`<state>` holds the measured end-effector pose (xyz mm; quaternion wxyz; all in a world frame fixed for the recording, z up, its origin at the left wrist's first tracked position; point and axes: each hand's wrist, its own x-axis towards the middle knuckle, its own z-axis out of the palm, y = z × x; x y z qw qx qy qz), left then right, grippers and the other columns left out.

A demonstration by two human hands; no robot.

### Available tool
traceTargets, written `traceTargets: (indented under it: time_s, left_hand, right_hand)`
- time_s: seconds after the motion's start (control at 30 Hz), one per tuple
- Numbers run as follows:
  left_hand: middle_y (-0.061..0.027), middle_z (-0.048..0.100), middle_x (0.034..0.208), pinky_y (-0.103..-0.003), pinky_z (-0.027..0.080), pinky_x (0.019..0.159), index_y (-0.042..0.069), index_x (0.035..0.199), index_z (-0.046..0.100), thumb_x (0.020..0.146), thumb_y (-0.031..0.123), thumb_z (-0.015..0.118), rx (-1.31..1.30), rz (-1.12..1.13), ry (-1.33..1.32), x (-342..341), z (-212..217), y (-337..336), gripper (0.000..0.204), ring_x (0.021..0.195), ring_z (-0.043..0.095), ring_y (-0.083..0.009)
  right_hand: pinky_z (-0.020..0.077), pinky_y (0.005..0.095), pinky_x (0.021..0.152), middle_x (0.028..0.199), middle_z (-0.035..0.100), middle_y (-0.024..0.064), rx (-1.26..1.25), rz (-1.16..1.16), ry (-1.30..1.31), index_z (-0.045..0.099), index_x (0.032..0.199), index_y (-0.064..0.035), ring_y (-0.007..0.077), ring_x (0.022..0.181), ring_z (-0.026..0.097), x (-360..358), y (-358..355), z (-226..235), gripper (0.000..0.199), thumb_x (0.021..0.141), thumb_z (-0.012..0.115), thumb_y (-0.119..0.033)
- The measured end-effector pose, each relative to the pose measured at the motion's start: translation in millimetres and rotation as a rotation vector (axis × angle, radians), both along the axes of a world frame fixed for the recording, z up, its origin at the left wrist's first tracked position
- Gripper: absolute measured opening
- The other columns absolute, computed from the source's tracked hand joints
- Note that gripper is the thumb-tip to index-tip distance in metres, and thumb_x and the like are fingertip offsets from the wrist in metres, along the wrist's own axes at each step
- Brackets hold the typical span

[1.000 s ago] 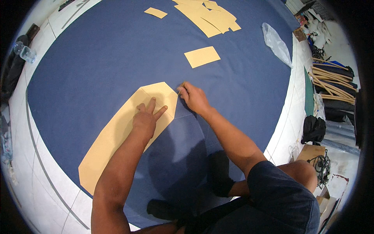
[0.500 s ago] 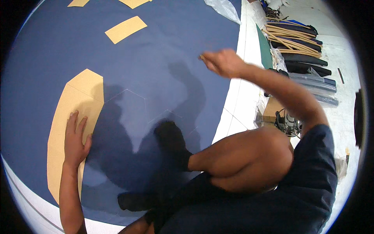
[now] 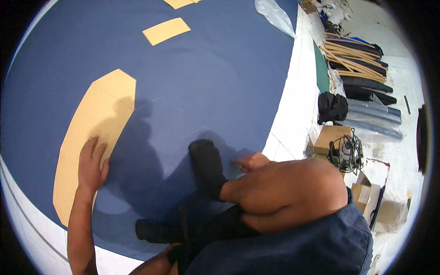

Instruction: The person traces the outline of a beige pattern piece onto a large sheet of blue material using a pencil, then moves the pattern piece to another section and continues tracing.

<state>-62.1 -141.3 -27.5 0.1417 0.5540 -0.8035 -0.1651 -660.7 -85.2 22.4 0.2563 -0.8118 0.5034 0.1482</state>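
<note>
My left hand (image 3: 93, 162) lies flat with spread fingers on a long, tan pattern piece (image 3: 103, 107), holding nothing. The piece has angled ends and rests on a wide dark-blue fabric sheet (image 3: 215, 82). Thin pale lines of joined straight segments run across the fabric to the right of it. Low over the fabric beside my bent leg, my right hand (image 3: 252, 162) is closed with the fingertips pointing left. Whatever those fingers pinch is too small to name, and my leg hides part of the hand.
My black-socked feet (image 3: 206, 162) rest on the fabric. Farther off lie a smaller tan piece (image 3: 166, 31) and clear plastic film (image 3: 275, 17). Along the right are tan rods (image 3: 355, 57), black rolls, plastic-wrapped rolls (image 3: 373, 112), cardboard boxes (image 3: 331, 137) and a coiled black cable (image 3: 350, 153).
My right hand has come down and nearer, from raised over the far right of the fabric to beside my leg. My left hand stays on the pattern piece. The whole view has shifted slightly.
</note>
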Motion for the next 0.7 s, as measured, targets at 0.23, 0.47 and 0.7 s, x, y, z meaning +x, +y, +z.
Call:
traceTargets:
  time_s: [0.23,0.47,0.7]
  left_hand:
    - [-0.0207,0.046,0.151,-0.047,0.037,0.117,0.006,0.133,0.06,0.081,0.011,0.076,0.151,0.129,-0.065,15,29,21,0.055,0.141,0.042,-0.0409]
    - [-0.0218,0.05,0.144,-0.047,0.042,0.111,0.007,0.136,0.057,0.081,0.015,0.076,0.129,0.229,-0.101,47,28,64,0.059,0.133,0.048,-0.04]
    - [-0.0195,0.055,0.134,-0.047,0.047,0.098,0.007,0.138,0.057,0.083,0.023,0.076,0.331,0.453,-0.254,51,49,134,0.06,0.121,0.054,-0.0369]
  right_hand:
    - [0.0592,0.0461,0.073,0.106,0.068,0.01,-0.062,0.451,-0.011,0.049,0.145,-0.0207,0.0334,0.091,0.07,74,-115,-5,0.056,0.092,0.066,-0.022]
    - [0.058,0.0484,0.081,0.111,0.068,0.0122,-0.06,0.388,0.065,0.05,0.144,-0.0186,0.0332,0.101,0.068,175,-171,9,0.049,0.097,0.058,-0.031]
    - [0.0574,0.0475,0.089,0.142,0.053,0.0146,-0.076,0.62,-0.124,0.047,0.148,-0.0161,0.0331,0.122,0.06,262,-193,-7,0.056,0.097,0.058,-0.037]
